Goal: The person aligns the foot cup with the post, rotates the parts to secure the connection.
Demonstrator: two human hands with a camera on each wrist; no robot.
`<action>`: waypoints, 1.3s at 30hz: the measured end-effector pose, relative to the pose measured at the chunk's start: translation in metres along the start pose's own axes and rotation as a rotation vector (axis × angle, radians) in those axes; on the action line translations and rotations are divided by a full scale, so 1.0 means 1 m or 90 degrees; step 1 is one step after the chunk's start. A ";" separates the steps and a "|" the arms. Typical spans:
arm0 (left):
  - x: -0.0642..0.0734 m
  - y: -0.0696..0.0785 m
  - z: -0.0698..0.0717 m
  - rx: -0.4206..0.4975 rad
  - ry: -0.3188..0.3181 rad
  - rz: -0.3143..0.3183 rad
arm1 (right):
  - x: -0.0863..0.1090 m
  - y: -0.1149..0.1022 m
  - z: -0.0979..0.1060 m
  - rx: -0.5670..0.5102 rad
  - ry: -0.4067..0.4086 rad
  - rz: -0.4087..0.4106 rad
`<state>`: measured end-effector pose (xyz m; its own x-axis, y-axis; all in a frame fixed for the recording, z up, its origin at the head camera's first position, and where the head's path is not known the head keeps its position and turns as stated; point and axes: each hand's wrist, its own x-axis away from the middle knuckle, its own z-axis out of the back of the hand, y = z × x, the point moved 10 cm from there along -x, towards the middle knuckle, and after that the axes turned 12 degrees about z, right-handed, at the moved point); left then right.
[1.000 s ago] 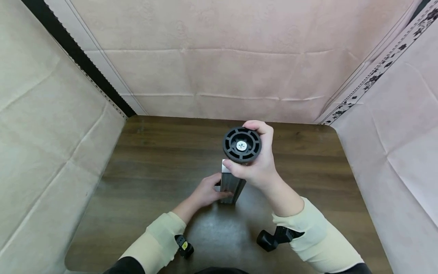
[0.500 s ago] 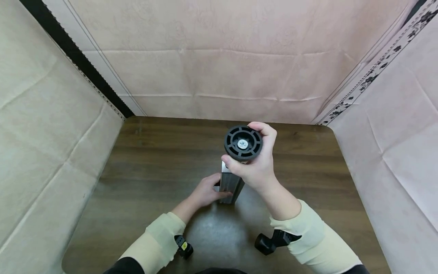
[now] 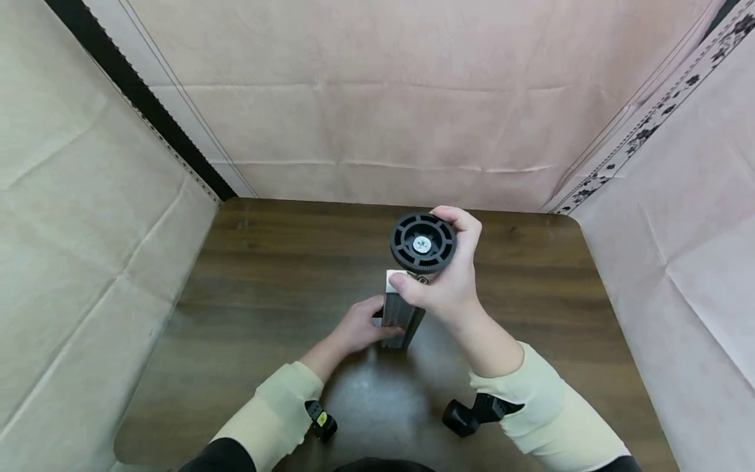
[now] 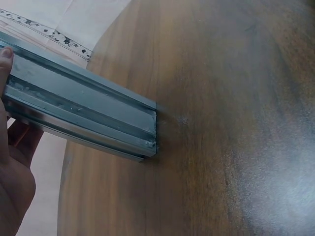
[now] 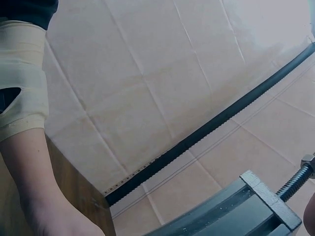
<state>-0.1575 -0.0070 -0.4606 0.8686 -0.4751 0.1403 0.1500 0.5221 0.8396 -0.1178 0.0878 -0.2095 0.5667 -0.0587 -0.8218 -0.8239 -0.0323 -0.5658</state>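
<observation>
A metal profile [image 3: 394, 318] stands roughly upright on the wooden table; its lower end shows in the left wrist view, grooved and grey. My left hand [image 3: 358, 326] grips it low down, thumb in front. At the top is a pale end plate [image 5: 271, 199], with a threaded bolt [image 5: 294, 182] and a nut [image 5: 307, 161] sticking out of it. A black round levelling foot [image 3: 422, 226] with a screw in its centre sits above. My right hand [image 3: 451, 288] holds the foot by its side, with the thumb near the end plate; most fingers are hidden behind it.
The brown wooden table [image 3: 265, 295] extends around both hands. Pale cloth walls [image 3: 377, 131] enclose it at the back and on both sides. Each forearm has a small black camera [image 3: 472, 416] strapped on.
My right thumb and fingers have shifted a little around the foot, and the screw's cross looks slightly turned. My left hand stays on the profile. The head view has moved slightly.
</observation>
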 end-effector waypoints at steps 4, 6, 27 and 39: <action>-0.002 0.000 0.001 0.008 0.009 0.005 | -0.004 0.001 0.001 -0.068 -0.012 -0.001; -0.002 0.000 0.001 0.011 0.008 0.009 | -0.007 0.002 0.002 -0.083 -0.021 -0.008; -0.001 0.000 0.000 -0.004 0.006 0.001 | -0.018 0.015 0.000 -0.009 -0.233 -0.111; -0.001 -0.002 -0.002 0.001 -0.003 0.007 | -0.011 0.019 -0.001 -0.041 -0.184 -0.181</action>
<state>-0.1578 -0.0062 -0.4628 0.8682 -0.4724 0.1520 0.1392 0.5257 0.8392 -0.1393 0.0867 -0.2111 0.7426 0.2437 -0.6238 -0.6279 -0.0705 -0.7751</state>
